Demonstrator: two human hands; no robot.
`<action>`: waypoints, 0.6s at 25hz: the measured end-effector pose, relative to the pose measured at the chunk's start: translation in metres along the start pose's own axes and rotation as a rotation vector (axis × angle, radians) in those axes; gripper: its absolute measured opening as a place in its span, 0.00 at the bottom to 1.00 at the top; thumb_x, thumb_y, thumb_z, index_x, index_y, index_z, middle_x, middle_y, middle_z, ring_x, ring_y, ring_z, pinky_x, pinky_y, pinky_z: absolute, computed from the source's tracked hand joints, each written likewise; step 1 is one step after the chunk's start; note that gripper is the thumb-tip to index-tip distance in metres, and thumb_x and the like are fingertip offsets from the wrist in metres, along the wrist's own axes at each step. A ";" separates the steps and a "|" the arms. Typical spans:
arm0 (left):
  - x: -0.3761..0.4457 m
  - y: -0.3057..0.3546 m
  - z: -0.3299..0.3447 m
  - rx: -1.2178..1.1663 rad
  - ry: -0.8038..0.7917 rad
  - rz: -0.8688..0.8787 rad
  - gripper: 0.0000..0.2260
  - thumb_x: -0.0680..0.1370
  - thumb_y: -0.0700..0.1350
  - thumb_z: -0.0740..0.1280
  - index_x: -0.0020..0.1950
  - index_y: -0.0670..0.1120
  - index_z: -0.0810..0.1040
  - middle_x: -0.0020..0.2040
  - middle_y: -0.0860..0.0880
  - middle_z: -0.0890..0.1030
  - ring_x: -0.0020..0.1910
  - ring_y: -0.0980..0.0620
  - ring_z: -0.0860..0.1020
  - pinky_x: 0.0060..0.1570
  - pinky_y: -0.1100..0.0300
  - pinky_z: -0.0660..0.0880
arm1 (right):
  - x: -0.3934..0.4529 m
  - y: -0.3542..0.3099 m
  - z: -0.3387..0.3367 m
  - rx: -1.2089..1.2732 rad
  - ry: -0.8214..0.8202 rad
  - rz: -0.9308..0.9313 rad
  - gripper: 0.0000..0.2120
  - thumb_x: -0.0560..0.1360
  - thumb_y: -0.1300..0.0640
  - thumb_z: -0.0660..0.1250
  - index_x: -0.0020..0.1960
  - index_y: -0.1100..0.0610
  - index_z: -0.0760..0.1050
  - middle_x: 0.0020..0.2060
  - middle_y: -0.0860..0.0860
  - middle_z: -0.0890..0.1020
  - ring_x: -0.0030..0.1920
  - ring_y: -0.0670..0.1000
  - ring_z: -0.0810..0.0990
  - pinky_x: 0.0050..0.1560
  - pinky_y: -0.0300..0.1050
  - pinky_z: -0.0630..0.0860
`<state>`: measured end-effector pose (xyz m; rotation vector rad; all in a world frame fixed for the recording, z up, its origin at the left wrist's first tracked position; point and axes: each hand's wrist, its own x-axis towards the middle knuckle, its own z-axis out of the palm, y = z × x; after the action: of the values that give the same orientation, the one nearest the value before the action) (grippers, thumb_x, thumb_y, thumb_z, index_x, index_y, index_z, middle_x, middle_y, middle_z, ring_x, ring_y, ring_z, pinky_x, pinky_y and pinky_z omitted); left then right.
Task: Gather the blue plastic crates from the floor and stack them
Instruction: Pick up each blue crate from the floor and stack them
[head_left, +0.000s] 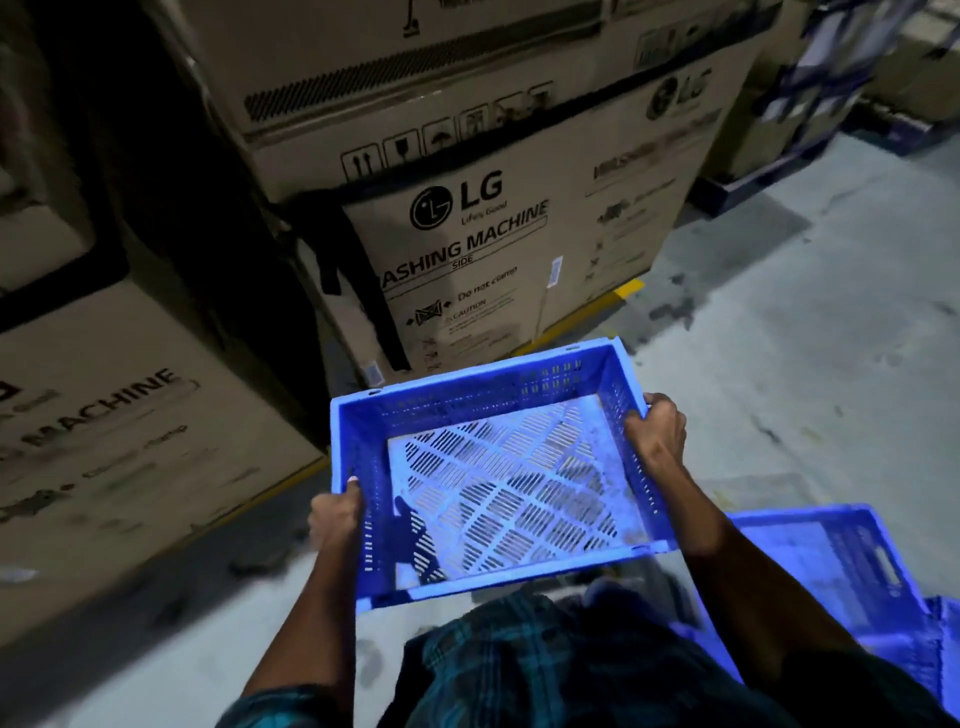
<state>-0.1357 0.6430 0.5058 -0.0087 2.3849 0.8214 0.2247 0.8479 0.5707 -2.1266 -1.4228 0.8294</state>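
Note:
I hold an empty blue plastic crate (498, 467) with a slotted floor in front of my body, above the concrete floor. My left hand (336, 514) grips its left rim near the front corner. My right hand (655, 427) grips the right rim, fingers curled over the edge. Another blue crate (831, 566) lies on the floor at the lower right, partly hidden by my right arm. More blue plastic (940, 649) shows at the right edge beyond it.
Tall cardboard washing-machine boxes (498, 234) stand straight ahead, with another stack (104, 415) at the left. A yellow floor line (618, 296) runs along their base. Grey concrete floor (805, 338) stretches to the right. Blue pallets (779, 176) with goods stand at the far right.

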 end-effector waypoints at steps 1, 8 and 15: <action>-0.010 0.010 0.022 -0.017 0.009 -0.008 0.27 0.76 0.59 0.67 0.59 0.35 0.79 0.58 0.33 0.80 0.57 0.34 0.79 0.55 0.48 0.76 | 0.025 0.003 0.001 -0.013 -0.029 -0.023 0.17 0.74 0.59 0.64 0.62 0.56 0.76 0.56 0.64 0.80 0.57 0.65 0.78 0.58 0.52 0.74; -0.053 0.028 0.135 -0.197 0.010 -0.216 0.26 0.71 0.56 0.74 0.51 0.33 0.80 0.44 0.33 0.81 0.47 0.35 0.83 0.38 0.47 0.76 | 0.168 0.019 -0.005 -0.129 -0.249 -0.031 0.20 0.75 0.63 0.62 0.67 0.59 0.70 0.59 0.66 0.78 0.59 0.66 0.77 0.60 0.53 0.73; -0.019 0.002 0.255 -0.368 -0.005 -0.417 0.22 0.69 0.47 0.76 0.55 0.33 0.79 0.43 0.42 0.80 0.40 0.45 0.78 0.41 0.53 0.76 | 0.286 0.068 0.061 -0.148 -0.396 -0.036 0.21 0.73 0.64 0.62 0.67 0.61 0.70 0.58 0.66 0.79 0.58 0.64 0.78 0.58 0.50 0.74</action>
<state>0.0192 0.7847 0.3589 -0.6267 2.0854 1.0294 0.3099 1.0910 0.4158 -2.1148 -1.7612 1.2161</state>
